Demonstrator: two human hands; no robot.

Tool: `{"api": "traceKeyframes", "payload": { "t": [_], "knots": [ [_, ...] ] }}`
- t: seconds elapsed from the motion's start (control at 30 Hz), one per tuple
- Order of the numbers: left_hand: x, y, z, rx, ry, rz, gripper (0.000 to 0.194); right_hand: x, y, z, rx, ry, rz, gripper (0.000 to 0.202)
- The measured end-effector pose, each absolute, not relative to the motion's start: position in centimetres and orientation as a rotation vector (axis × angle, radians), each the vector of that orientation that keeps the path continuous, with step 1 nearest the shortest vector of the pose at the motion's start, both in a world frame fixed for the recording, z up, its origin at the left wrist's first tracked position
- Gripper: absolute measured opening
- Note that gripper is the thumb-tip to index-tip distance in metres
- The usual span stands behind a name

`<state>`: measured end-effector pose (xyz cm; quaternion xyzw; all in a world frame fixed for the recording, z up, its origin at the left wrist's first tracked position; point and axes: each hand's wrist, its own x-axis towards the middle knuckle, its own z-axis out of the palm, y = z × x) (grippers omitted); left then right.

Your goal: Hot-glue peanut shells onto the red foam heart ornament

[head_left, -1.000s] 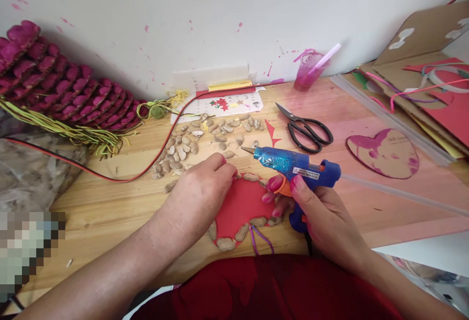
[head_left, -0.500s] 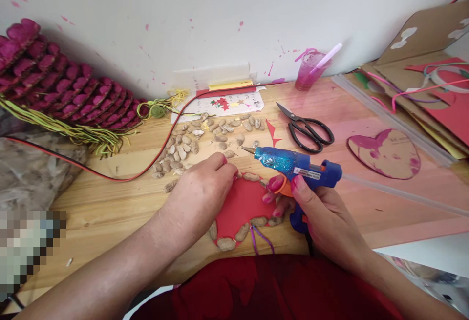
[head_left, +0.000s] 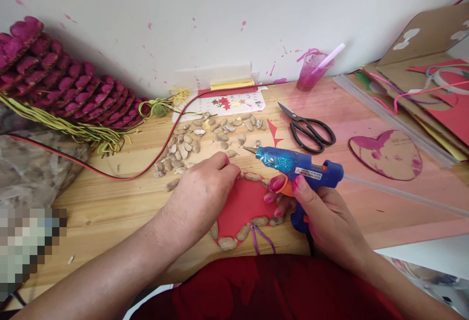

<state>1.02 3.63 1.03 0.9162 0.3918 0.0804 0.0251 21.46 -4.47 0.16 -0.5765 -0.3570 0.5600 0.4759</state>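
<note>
My right hand grips a blue glue gun by its handle, fingers at the orange trigger. Its metal nozzle points left, and a clear glue stick trails out behind. Below it lies a red heart-shaped piece edged with peanuts, a purple cord loop at its near side. My left hand is closed over the left upper edge of the red piece, its fingertips pinched down there. Whatever sits between those fingers is hidden. Some right-hand fingers reach over the red piece's right edge.
Loose peanuts lie beyond my left hand. Black scissors and red paper scraps rest past the glue gun. A cardboard heart is at right, a pink-stained cup by the wall. A red-black cable crosses the table.
The view has shifted very slightly. Both hands, the glue gun and the red piece keep the same positions relative to each other.
</note>
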Motion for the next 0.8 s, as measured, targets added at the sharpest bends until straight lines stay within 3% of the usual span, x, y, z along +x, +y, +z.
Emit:
{"api": "traceKeyframes", "payload": {
  "t": [0.47,0.8],
  "knots": [
    [0.0,4.3,2.0,2.456,1.223,0.47,0.022,21.5,-4.5,0.0,-1.428,-0.881,1.349,0.045],
    [0.6,4.1,0.7,2.539,1.212,0.602,0.013,21.4,-4.4,0.3,-1.421,-0.859,1.381,0.045]
  ]
}}
